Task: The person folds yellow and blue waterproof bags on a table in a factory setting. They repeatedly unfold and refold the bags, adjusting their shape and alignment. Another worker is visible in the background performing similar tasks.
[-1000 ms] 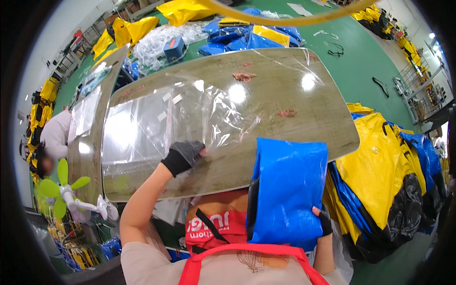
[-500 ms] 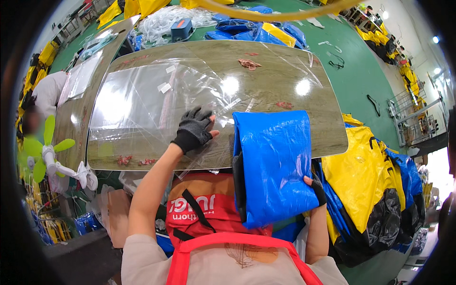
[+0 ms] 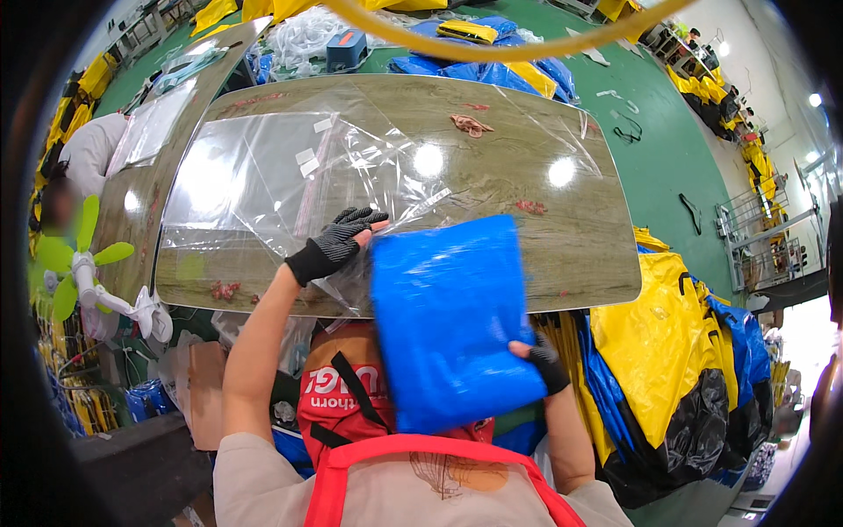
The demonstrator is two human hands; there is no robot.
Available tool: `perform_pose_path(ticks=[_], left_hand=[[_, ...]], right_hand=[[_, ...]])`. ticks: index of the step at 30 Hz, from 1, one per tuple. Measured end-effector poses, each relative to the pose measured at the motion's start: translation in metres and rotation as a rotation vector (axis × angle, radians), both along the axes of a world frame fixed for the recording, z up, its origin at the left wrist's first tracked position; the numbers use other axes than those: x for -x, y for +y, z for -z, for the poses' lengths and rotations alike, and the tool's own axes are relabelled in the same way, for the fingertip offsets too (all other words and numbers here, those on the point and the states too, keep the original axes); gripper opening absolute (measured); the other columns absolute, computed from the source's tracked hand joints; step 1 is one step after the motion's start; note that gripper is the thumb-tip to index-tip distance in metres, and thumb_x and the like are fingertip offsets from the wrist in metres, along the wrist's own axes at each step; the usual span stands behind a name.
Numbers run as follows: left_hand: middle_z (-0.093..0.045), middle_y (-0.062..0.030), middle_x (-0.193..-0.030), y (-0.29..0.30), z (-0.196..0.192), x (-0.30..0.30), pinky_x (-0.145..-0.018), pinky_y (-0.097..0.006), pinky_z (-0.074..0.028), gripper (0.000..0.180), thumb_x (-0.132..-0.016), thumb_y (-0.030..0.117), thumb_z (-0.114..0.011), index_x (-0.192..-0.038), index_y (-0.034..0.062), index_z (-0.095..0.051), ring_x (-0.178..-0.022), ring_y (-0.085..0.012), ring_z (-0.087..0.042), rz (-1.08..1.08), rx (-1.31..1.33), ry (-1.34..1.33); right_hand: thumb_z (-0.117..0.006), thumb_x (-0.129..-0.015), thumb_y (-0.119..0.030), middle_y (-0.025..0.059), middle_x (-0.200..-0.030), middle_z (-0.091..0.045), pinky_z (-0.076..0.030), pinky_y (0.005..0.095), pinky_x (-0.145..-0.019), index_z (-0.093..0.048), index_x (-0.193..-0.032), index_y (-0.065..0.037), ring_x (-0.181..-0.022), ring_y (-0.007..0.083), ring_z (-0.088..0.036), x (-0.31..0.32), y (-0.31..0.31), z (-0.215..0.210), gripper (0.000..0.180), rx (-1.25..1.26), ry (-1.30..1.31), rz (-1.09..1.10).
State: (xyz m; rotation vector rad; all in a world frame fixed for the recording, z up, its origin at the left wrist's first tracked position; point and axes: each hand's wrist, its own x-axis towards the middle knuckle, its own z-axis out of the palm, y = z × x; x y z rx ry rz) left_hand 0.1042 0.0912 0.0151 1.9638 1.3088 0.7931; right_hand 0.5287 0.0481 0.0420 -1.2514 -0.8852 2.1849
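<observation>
A folded blue plastic sheet (image 3: 452,321), perhaps a bag, lies partly over the near table edge and partly over my lap. My right hand (image 3: 546,362), in a black fingerless-tipped glove, grips its right edge, thumb on top and the other fingers mostly hidden beneath. My left hand (image 3: 338,242), in a dark dotted glove with bare fingertips, rests with fingers stretched out on a clear plastic bag (image 3: 272,145). Its fingertips are close to the blue sheet's upper left corner. Several clear bags lie overlapped on the table, with small white labels.
The wood-patterned table (image 3: 527,132) has a crumpled brown scrap (image 3: 471,126) on it. Yellow, blue and black bags (image 3: 654,342) are heaped at right. A green fan (image 3: 83,255) and another person (image 3: 88,158) are at left. A yellow hoop (image 3: 492,51) crosses the top.
The blue sheet has moved left with my right hand, and its upper end has come beside my left hand. My left hand has shifted slightly left, fingers closer together.
</observation>
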Motion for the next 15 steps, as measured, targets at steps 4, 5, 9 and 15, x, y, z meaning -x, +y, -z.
perform_pose_path(ticks=[4, 5, 9, 15], left_hand=[[-0.052, -0.0185, -0.130, -0.018, -0.021, 0.024, -0.107, -0.044, -0.029, 0.056, -0.090, 0.049, -0.051, -0.130, 0.0094, -0.053, -0.121, -0.0368, -0.045, 0.079, -0.004, 0.186], [-0.054, -0.0195, -0.127, -0.028, -0.045, 0.019, -0.107, -0.046, -0.030, 0.065, -0.083, 0.055, -0.058, -0.128, 0.0078, -0.053, -0.120, -0.0381, -0.046, 0.065, -0.001, 0.241], [-0.053, -0.0189, -0.127, -0.051, -0.056, 0.011, -0.112, -0.046, -0.022, 0.064, -0.081, 0.054, -0.061, -0.125, 0.0076, -0.054, -0.122, -0.0360, -0.046, -0.011, -0.120, 0.373], [-0.045, -0.0189, -0.137, -0.055, -0.058, 0.001, -0.112, -0.051, -0.018, 0.065, -0.081, 0.049, -0.063, -0.130, 0.0083, -0.049, -0.133, -0.0417, -0.031, -0.137, -0.164, 0.437]], right_hand=[[-0.074, -0.078, -0.025, 0.0129, -0.119, -0.060, -0.044, 0.0349, -0.095, -0.049, -0.130, -0.002, -0.105, 0.0237, -0.059, 0.056, -0.036, 0.028, 0.062, -0.297, -0.049, -0.273], [-0.073, -0.079, -0.027, 0.0126, -0.117, -0.061, -0.043, 0.0347, -0.096, -0.050, -0.128, -0.001, -0.105, 0.0228, -0.059, 0.059, -0.027, 0.034, 0.060, -0.464, -0.052, -0.434], [-0.065, -0.086, -0.035, 0.0154, -0.107, -0.065, -0.046, 0.0360, -0.088, -0.056, -0.120, -0.001, -0.097, 0.0215, -0.062, 0.064, 0.079, 0.058, 0.049, -0.905, -0.556, -0.506], [-0.066, -0.083, -0.032, 0.0128, -0.069, -0.063, -0.046, 0.0305, -0.068, -0.068, -0.085, 0.001, -0.065, 0.0153, -0.056, 0.162, 0.152, 0.007, 0.033, -0.854, -0.302, -0.572]])
